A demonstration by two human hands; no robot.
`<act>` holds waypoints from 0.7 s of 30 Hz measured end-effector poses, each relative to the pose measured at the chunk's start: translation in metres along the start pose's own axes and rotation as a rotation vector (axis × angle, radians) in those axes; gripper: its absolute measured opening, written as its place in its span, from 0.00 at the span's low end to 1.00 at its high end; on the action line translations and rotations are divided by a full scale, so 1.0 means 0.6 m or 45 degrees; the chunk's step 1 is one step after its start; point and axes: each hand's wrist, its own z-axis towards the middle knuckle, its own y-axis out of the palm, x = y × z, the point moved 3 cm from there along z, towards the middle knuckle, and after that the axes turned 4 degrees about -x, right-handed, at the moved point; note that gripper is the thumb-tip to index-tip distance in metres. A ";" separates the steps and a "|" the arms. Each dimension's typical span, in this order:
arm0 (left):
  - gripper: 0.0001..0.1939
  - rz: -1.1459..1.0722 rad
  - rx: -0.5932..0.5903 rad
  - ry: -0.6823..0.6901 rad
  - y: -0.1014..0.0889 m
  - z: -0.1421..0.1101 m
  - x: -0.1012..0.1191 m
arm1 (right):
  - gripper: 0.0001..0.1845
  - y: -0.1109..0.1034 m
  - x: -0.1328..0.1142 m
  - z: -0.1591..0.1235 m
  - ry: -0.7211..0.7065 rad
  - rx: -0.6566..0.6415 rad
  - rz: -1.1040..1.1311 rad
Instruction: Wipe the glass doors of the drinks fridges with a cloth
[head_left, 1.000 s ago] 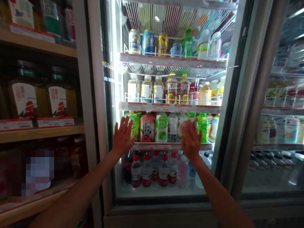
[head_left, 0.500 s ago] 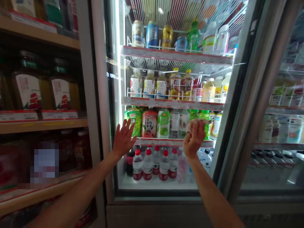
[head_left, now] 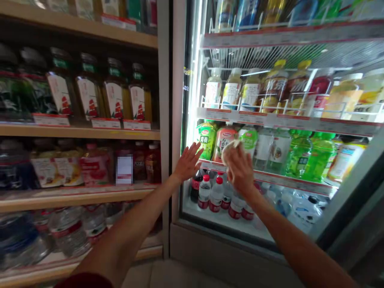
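Right hand (head_left: pixel 241 174) grasps pale cloth (head_left: pixel 230 152): likely light, soft, floppy; best held bunched mid-cloth. Left hand (head_left: pixel 186 164) released, fingers spread, near fridge (head_left: pixel 216 248).

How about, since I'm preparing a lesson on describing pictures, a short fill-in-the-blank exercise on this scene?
The pale cloth is in the ____ hand.
The left hand has its fingers spread and holds ____.
The wooden shelves stand to the ____ of the fridge.
The clear bottle just right of the dark bottle has a ____ cap.

Missing words: right; nothing; left; red.
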 end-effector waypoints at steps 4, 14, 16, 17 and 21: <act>0.30 -0.016 -0.014 0.033 -0.002 0.001 0.002 | 0.33 0.012 -0.028 0.003 -0.227 -0.110 0.054; 0.31 -0.138 -0.011 0.053 -0.007 -0.008 -0.011 | 0.30 0.035 -0.059 0.001 -0.409 -0.246 0.064; 0.32 -0.139 0.005 0.050 -0.007 -0.011 -0.015 | 0.30 0.032 -0.037 0.032 -0.272 -0.168 0.025; 0.33 -0.132 0.012 0.048 -0.006 -0.013 -0.016 | 0.30 0.028 -0.018 0.055 -0.096 -0.079 0.004; 0.33 -0.106 0.034 0.054 -0.004 -0.013 -0.016 | 0.29 0.028 -0.010 0.083 0.197 0.058 -0.017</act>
